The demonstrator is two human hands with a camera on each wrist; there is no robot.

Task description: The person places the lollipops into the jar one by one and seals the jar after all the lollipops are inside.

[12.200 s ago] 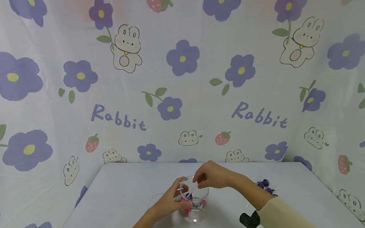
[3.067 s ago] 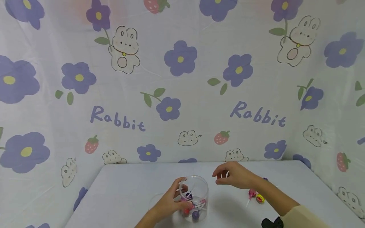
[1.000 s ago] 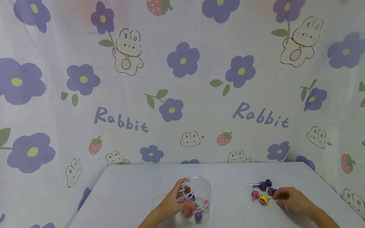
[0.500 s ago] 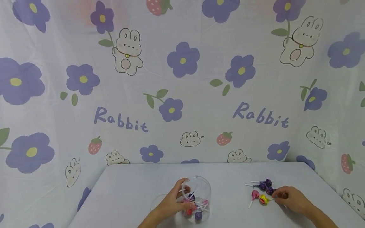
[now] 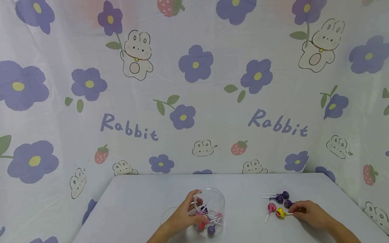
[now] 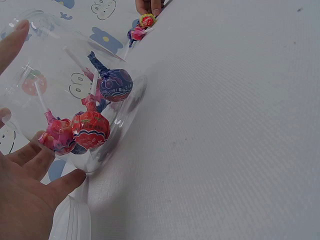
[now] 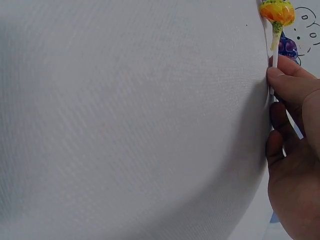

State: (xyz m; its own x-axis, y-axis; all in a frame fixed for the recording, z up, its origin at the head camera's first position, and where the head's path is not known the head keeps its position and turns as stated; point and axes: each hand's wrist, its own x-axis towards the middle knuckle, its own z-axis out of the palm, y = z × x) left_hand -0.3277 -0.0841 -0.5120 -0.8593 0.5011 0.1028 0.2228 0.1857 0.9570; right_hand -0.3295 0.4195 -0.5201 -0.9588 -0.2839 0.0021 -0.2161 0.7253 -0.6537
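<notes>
My left hand [image 5: 183, 216] holds a clear plastic jar [image 5: 223, 202] upright around its side, fingers behind and thumb in front. Through its wall show red, pink and purple wrapped lollipops; in the left wrist view a purple lollipop [image 6: 116, 84] lies above a red one [image 6: 91, 129]. Over on the right, my right hand [image 5: 311, 215] pinches the white stick of a yellow lollipop [image 5: 280, 213] between thumb and forefinger. The right wrist view has its yellow-orange head [image 7: 278, 12] pointing away from the fingertips. A purple lollipop [image 5: 287, 203] lies right beside those fingers.
More lollipops lie near the right hand: a pink one [image 5: 271, 207] and two purple ones, one of them farthest back [image 5: 285, 194]. A clear round lid [image 5: 166, 213] lies left of the jar, partly behind the left forearm. A patterned cloth [image 5: 225, 111] hangs behind the white table [image 5: 146, 195].
Earlier my right hand was over the jar, then moved right to the loose lollipops, where it now pinches the yellow one's stick. Another purple lollipop shows low in the jar. The left hand keeps its hold.
</notes>
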